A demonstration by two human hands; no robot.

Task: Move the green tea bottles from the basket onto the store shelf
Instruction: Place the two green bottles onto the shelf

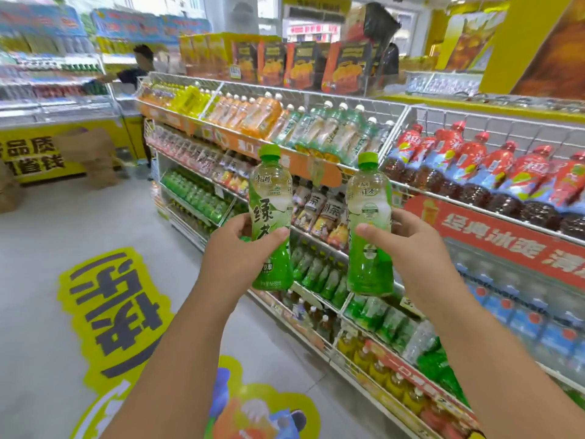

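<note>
My left hand grips a green tea bottle around its middle, upright, green cap on top. My right hand grips a second green tea bottle the same way. Both bottles are held in the air in front of the store shelf, a wire rack with tilted rows of drinks. More green-labelled bottles lie in the rack's lower rows just behind the held ones. The basket is out of view.
Orange and pale green drinks fill the top row, red-capped dark tea bottles the right section. A person stands far left by another shelf. Cardboard boxes sit on the floor, which carries yellow stickers.
</note>
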